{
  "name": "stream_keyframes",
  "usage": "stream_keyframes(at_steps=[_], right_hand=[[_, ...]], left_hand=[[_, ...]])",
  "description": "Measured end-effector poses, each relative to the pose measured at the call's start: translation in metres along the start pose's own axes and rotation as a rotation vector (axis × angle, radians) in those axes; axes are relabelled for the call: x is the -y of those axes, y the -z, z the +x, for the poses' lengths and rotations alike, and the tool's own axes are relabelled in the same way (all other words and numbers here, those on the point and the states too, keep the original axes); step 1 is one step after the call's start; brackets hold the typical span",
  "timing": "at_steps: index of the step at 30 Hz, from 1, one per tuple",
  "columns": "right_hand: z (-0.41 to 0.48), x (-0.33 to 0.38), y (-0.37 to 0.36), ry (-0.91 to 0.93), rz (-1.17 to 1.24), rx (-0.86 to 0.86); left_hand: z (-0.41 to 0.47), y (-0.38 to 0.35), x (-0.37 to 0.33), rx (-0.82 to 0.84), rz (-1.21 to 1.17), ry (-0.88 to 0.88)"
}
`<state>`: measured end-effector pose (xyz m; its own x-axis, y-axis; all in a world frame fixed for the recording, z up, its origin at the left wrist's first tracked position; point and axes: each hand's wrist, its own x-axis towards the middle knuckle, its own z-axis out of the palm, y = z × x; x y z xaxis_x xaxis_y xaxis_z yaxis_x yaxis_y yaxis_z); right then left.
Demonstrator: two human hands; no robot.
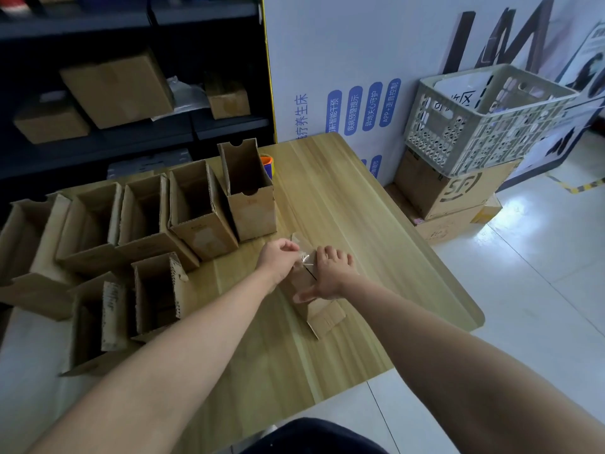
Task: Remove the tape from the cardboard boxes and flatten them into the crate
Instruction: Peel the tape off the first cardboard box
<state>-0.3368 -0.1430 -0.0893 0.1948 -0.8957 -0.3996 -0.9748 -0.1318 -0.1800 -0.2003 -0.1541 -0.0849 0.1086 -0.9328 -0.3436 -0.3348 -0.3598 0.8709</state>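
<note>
Evidently you were mid-peel on one small cardboard box (319,304) lying on its side near the middle of the tabletop (360,224). Your right hand (330,273) pressed flat on top of it, fingers spread and thumb hooked down its near face; likely a brace, so the box would not lift or slide against the pull. Your left hand (278,257) had its grip pinched together on a strip of clear tape (302,255), raised off the box's upper edge. Whether the strip's far end was attached could not be told.

Open boxes (196,204) stood crowded on the left part of the tabletop, mouths up, none of them flattened; probably the waiting queue, kept clear of your working spot. An orange and blue tape roll (268,163) sat just behind the tallest one.

The crate (484,122), grey and perforated, was well apart to the right, perched on stacked cartons (448,198) on the floor. No flattened cardboard could be made out in it.

Surface: pale wood grain with rounded corners. Room: white glossy tiled floor (523,290), a printed wall panel with blue labels, and dark shelving (131,93) holding more boxes behind.
</note>
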Motion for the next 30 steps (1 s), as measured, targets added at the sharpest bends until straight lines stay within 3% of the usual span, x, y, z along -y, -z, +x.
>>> stream_keyframes(at_steps=[3,6,8,14,18,23,27,30], right_hand=[[0.001,0.005,-0.005,-0.005,-0.005,-0.039],[0.004,0.002,-0.002,0.042,-0.024,-0.012],[0.007,0.000,0.005,0.077,-0.068,0.007],[0.006,-0.017,0.019,0.110,-0.098,0.058],[0.005,-0.012,0.014,0.102,-0.100,0.081],[0.009,-0.001,0.008,0.091,0.056,0.058],[0.013,0.003,0.005,0.088,0.087,0.054],[0.015,0.005,0.007,0.060,0.084,0.067]], left_hand=[[0.000,0.003,0.001,0.054,0.031,0.032],[0.000,0.008,0.011,-0.040,0.319,-0.011],[-0.001,0.009,0.015,-0.088,0.381,-0.049],[-0.001,0.024,0.019,-0.314,0.075,0.071],[0.001,0.030,0.026,-0.455,0.078,0.116],[0.001,0.021,0.026,-0.295,0.395,-0.141],[-0.005,0.014,0.028,-0.118,0.439,-0.163],[-0.005,0.013,0.029,-0.087,0.514,-0.178]])
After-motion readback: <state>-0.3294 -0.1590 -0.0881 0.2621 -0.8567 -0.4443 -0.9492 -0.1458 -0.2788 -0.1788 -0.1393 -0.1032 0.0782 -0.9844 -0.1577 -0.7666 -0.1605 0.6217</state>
